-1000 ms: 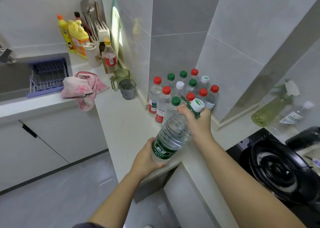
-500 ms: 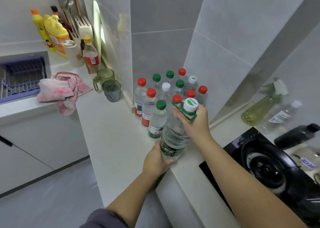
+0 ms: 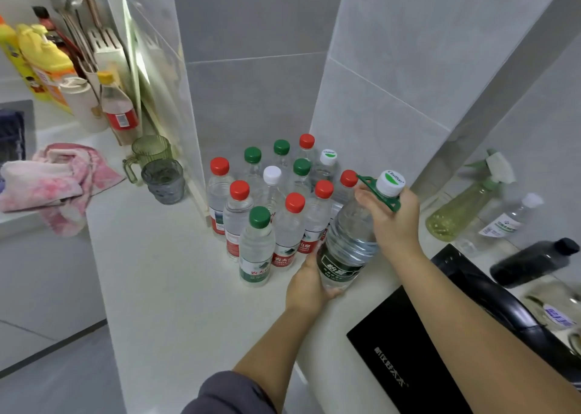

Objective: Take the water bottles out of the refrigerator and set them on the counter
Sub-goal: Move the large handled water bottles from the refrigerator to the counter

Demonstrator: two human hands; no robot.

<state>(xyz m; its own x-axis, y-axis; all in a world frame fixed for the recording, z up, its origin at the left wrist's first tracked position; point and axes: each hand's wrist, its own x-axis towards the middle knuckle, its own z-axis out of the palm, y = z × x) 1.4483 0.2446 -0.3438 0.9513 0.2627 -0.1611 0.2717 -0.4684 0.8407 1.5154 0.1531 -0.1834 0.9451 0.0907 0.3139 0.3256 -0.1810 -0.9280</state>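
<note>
Counter [image 3: 176, 272] corner: small bottles [image 3: 276, 199] clustered. Your left hand [image 3: 309, 283] cups the base of the tilted large bottle [image 3: 349, 243]; your right hand [image 3: 390, 221] grips its green neck handle. Set it upright beside the cluster, clear of the cooktop [image 3: 424, 335].

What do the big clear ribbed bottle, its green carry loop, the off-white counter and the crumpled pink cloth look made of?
The big clear ribbed bottle: thin transparent plastic, glossy; see-through ribbed walls with highlights.
The green carry loop: opaque moulded plastic, likely.
The off-white counter: smooth, faint sheen; stone or composite, cannot tell which.
The crumpled pink cloth: soft matte fabric, probably terry; loose folds.
</note>
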